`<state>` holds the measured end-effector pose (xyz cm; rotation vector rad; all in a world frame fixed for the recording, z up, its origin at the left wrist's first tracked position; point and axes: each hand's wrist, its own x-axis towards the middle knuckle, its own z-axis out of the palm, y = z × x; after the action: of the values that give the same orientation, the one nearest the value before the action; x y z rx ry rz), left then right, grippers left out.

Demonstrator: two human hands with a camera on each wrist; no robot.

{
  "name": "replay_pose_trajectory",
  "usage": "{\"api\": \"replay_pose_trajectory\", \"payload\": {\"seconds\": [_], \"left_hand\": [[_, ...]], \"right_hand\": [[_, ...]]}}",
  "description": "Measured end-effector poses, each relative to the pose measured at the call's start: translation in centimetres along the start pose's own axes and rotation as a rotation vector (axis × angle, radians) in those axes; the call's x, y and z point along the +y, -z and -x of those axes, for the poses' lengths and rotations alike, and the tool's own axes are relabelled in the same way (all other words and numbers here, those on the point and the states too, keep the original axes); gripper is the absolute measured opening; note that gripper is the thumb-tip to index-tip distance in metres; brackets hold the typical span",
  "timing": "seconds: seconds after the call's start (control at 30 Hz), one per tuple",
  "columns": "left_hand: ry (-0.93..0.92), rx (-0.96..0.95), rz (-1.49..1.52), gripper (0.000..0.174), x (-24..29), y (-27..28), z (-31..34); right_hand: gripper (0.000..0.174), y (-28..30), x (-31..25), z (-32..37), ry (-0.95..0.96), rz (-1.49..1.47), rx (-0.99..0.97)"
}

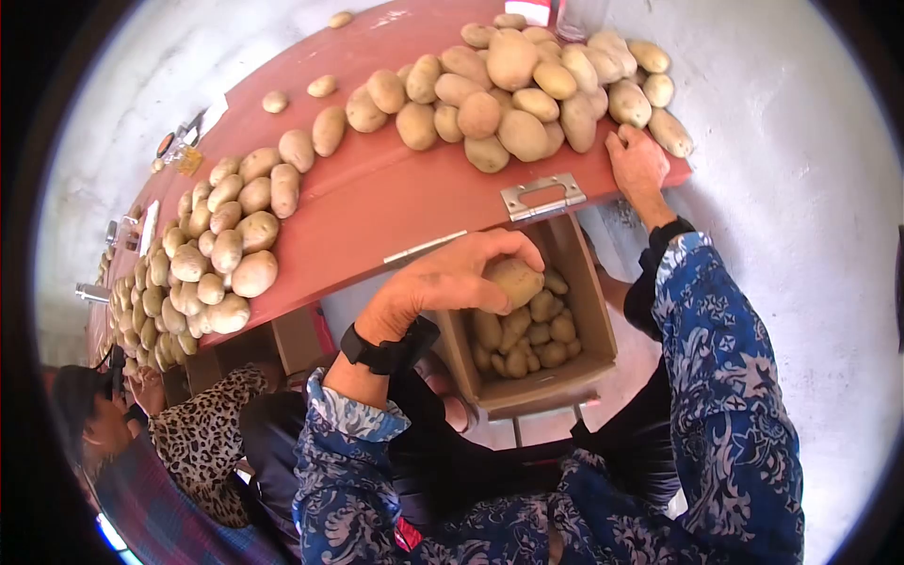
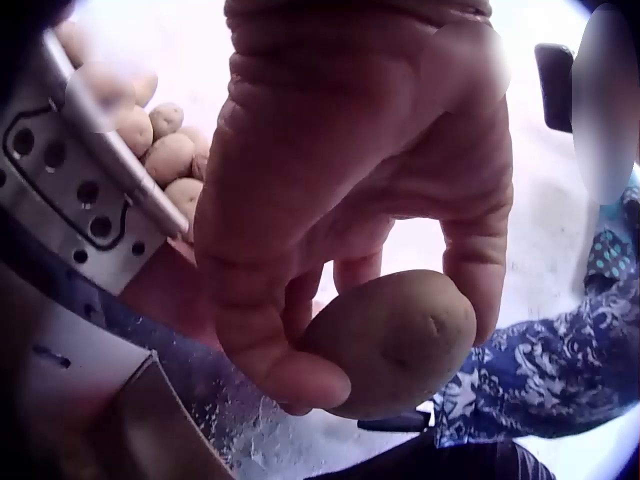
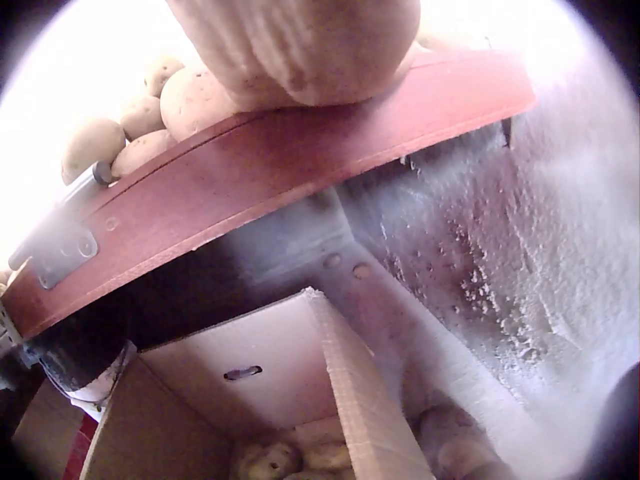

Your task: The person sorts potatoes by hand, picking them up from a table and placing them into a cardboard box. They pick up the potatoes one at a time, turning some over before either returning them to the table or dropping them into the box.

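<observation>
My left hand [image 1: 461, 273] pinches a potato [image 1: 515, 282] between thumb and fingers, above the open cardboard box [image 1: 603, 353]. In the left wrist view the held potato [image 2: 395, 345] is smooth and oval, its lower side free of the hand. Smaller potatoes [image 1: 527, 339] lie in the box. My right hand [image 1: 640, 165] rests at the right edge of the red table [image 1: 367, 202], its fingers loosely bent, close beside a big potato pile [image 1: 523, 132]. From the right wrist, that hand [image 3: 310, 50] shows only in part over the table edge.
A second potato heap [image 1: 226, 226] runs along the table's left side. A metal hinge plate [image 1: 543, 196] sits at the table's front edge, above the box. The wall [image 1: 791, 188] stands close on the right. Another person [image 1: 198, 443] sits at the left.
</observation>
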<state>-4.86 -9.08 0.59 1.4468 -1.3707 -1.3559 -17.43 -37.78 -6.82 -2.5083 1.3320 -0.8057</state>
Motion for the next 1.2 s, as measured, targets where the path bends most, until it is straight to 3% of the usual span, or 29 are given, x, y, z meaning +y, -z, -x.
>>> {"api": "replay_pose_trajectory", "payload": {"seconds": [0.13,0.47,0.57,0.77,1.03,1.1,1.13,1.2], "left_hand": [[0.009,-0.105,-0.188,0.048,-1.6,-2.0,-1.7],[0.111,-0.173,-0.277,0.046,-4.8,-4.3,-3.0],[-0.044,-0.082,-0.247,0.042,-6.6,-4.3,-3.4],[0.086,-0.145,-0.173,0.035,-5.3,-4.3,-3.9],[-0.063,-0.06,-0.104,0.025,-1.8,-1.4,-4.4],[-0.047,0.086,0.031,0.019,-0.3,-0.2,-4.5],[-0.187,0.216,0.057,0.016,0.0,0.4,-4.9],[-0.247,0.564,0.169,0.018,1.2,1.6,-5.3]], "right_hand": [[0.028,-0.2,0.2,-0.2,-0.012,-0.067,-0.015],[0.028,-0.1,0.0,0.1,0.014,-0.074,0.015],[0.028,-0.2,0.0,0.0,0.008,-0.096,0.024],[0.028,-0.1,-0.1,0.0,0.028,-0.135,0.031],[0.028,0.5,-0.4,0.1,0.004,-0.104,0.0],[0.028,0.5,-0.5,0.1,-0.01,-0.097,0.0],[0.028,0.5,-0.4,0.1,-0.006,-0.096,0.004],[0.028,0.4,-0.3,0.1,0.013,-0.095,0.031]]}}
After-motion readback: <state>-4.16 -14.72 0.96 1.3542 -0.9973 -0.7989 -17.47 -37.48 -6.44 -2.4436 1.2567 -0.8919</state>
